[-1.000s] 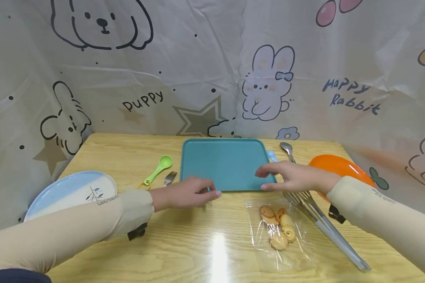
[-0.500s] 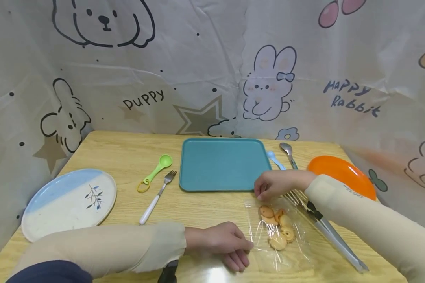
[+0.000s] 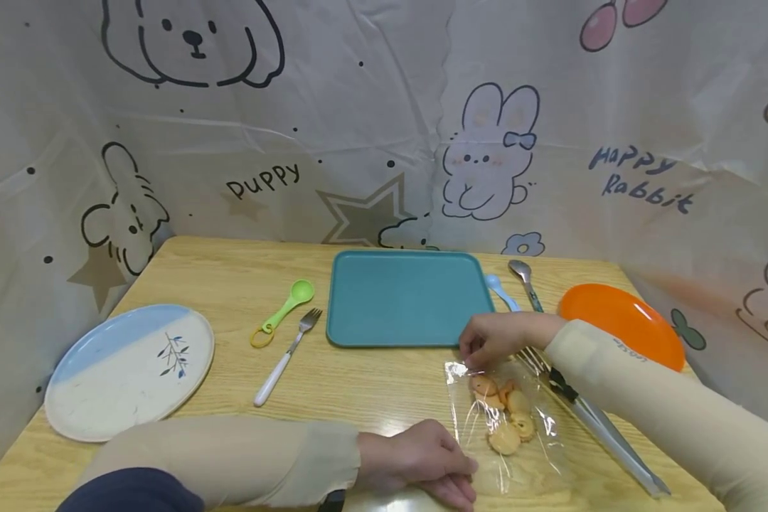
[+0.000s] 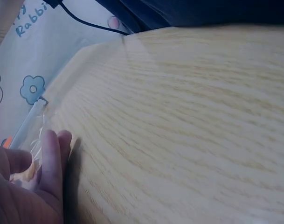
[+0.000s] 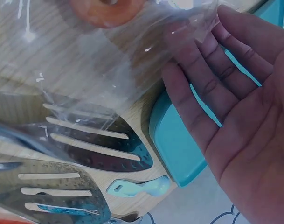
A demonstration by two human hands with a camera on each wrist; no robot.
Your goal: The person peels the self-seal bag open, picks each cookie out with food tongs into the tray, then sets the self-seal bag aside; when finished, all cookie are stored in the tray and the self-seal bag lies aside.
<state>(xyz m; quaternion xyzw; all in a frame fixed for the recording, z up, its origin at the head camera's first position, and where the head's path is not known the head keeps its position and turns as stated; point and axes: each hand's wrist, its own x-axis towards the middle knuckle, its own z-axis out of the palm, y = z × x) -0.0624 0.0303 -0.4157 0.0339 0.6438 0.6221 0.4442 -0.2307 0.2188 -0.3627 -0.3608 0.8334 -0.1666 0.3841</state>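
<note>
A clear plastic bag (image 3: 547, 455) lies at the right front of the wooden table, with several small pastry-like pieces (image 3: 504, 439) inside. My right hand (image 3: 496, 338) pinches the bag's far left corner between thumb and fingers; in the right wrist view some fingers (image 5: 181, 39) show through the clear film. At the bag's near left edge is my left hand (image 3: 429, 459), its fingertips right at the film. The left wrist view has those fingers (image 4: 51, 168) fairly straight, the thumb apart from them.
Behind the bag lies a teal tray (image 3: 409, 299). Metal tongs (image 3: 617, 444) with slotted heads lie under my right forearm, near an orange plate (image 3: 621, 316). A blue spoon (image 3: 502, 291), metal spoon (image 3: 525, 277), fork (image 3: 288, 355), green spoon (image 3: 288, 306) and oval plate (image 3: 128, 377) are around.
My left hand has come from the tray's front edge toward me and right, to the bag. The right hand has lowered from over the tray's right side onto the bag's far corner.
</note>
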